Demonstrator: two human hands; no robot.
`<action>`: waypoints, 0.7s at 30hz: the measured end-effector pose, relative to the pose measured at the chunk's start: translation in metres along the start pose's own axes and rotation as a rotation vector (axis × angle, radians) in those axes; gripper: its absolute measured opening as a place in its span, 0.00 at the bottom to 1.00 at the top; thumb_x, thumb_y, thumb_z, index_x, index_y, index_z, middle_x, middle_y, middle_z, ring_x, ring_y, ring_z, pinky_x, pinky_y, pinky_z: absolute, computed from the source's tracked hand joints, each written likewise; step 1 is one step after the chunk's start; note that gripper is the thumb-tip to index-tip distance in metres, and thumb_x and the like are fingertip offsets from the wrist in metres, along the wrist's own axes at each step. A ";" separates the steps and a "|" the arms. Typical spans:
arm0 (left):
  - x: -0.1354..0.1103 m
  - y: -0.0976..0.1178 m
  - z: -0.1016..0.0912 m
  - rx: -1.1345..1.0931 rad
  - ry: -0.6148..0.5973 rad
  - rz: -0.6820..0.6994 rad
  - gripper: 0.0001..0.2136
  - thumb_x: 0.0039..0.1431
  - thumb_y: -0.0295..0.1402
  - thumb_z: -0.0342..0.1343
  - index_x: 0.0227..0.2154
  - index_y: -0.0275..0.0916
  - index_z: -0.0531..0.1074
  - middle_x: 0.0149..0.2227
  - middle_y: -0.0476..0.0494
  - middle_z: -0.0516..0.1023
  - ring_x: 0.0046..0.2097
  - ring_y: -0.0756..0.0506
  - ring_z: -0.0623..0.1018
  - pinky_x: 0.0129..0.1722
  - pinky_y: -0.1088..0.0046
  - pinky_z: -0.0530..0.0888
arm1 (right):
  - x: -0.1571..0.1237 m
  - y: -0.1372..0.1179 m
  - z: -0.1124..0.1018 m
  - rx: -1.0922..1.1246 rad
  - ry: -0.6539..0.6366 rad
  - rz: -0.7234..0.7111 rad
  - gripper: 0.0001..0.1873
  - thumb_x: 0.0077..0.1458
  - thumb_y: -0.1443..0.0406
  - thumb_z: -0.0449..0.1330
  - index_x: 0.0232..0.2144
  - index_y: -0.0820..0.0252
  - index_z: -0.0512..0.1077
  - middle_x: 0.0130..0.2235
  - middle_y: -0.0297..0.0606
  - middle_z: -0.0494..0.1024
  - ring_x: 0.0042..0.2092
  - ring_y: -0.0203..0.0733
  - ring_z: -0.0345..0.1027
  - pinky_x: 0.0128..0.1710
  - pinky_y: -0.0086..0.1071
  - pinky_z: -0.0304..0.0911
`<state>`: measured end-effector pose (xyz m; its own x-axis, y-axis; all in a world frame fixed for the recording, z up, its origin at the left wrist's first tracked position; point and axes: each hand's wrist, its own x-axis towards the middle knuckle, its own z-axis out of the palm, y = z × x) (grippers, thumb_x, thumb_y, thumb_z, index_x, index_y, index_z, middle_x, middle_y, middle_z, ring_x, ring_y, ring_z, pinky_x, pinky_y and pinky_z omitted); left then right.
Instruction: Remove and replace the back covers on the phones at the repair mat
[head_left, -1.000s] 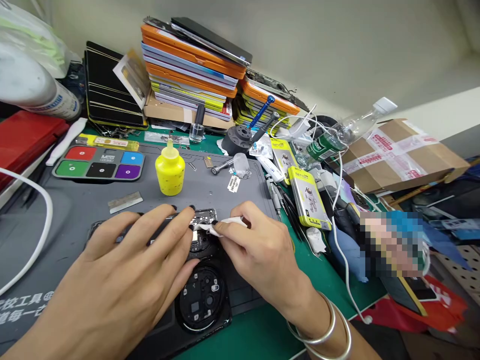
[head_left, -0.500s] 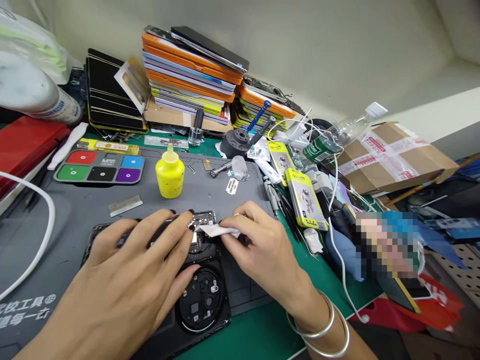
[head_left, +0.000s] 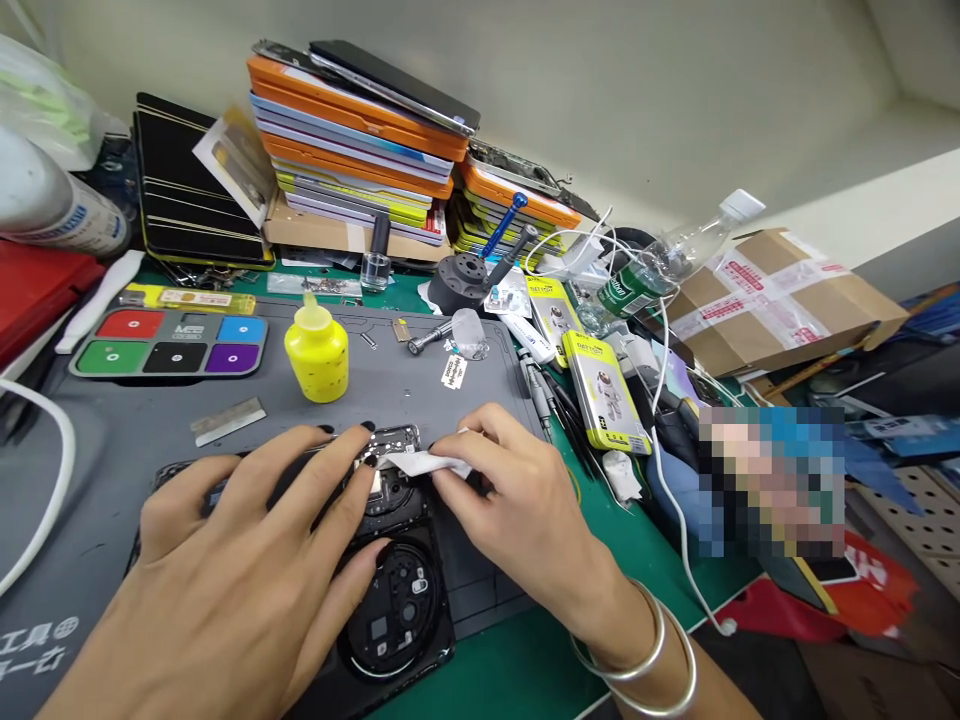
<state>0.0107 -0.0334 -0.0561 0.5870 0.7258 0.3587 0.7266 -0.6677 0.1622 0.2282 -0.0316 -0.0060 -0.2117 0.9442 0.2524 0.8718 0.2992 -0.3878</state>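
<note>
My left hand (head_left: 240, 560) lies over an opened phone (head_left: 399, 505), its fingers stretched and apart, the fingertips resting by the upper end. Its thumb reaches over a black phone back cover (head_left: 444, 610) with a large round camera ring, which lies against the phone on the near side. My right hand (head_left: 521, 490) pinches a white folded wipe (head_left: 415, 464) between thumb and fingers. The wipe's tip touches the phone's upper part, close to the left index fingertip. Most of the phone's length is hidden under my left hand.
Beyond the hands stand a yellow dropper bottle (head_left: 318, 355) and a metal blade (head_left: 228, 421) on the grey mat (head_left: 375, 385). A tray with coloured pads (head_left: 171, 343) sits left. Pens, tweezers and yellow battery boxes (head_left: 604, 392) crowd the right, with a white cable (head_left: 670, 500).
The view has shifted slightly, so most things appear a little farther left. My right hand still holds the wipe at the phone's upper part; my left hand keeps its place on the phone.
</note>
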 end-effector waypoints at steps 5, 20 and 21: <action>-0.002 0.005 -0.005 0.071 -0.007 0.032 0.19 0.62 0.42 0.45 0.49 0.38 0.70 0.58 0.37 0.68 0.58 0.30 0.66 0.54 0.44 0.64 | -0.001 -0.001 0.002 0.022 -0.011 0.004 0.06 0.55 0.69 0.59 0.33 0.58 0.76 0.34 0.35 0.71 0.30 0.33 0.65 0.28 0.27 0.59; 0.000 0.000 -0.004 0.194 0.070 0.095 0.21 0.56 0.43 0.49 0.48 0.37 0.70 0.56 0.32 0.69 0.54 0.27 0.67 0.41 0.48 0.63 | -0.002 -0.001 0.004 0.027 0.001 0.005 0.06 0.57 0.68 0.58 0.32 0.57 0.76 0.34 0.35 0.71 0.30 0.33 0.65 0.28 0.27 0.60; 0.001 0.004 -0.007 0.186 0.055 0.072 0.20 0.56 0.43 0.49 0.47 0.37 0.70 0.56 0.32 0.69 0.55 0.27 0.67 0.42 0.48 0.63 | -0.002 -0.001 0.004 0.030 -0.004 -0.001 0.06 0.57 0.68 0.58 0.32 0.57 0.76 0.34 0.35 0.71 0.30 0.34 0.65 0.28 0.27 0.60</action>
<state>0.0115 -0.0362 -0.0490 0.6233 0.6635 0.4138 0.7396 -0.6721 -0.0363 0.2260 -0.0328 -0.0095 -0.2140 0.9444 0.2495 0.8581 0.3038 -0.4139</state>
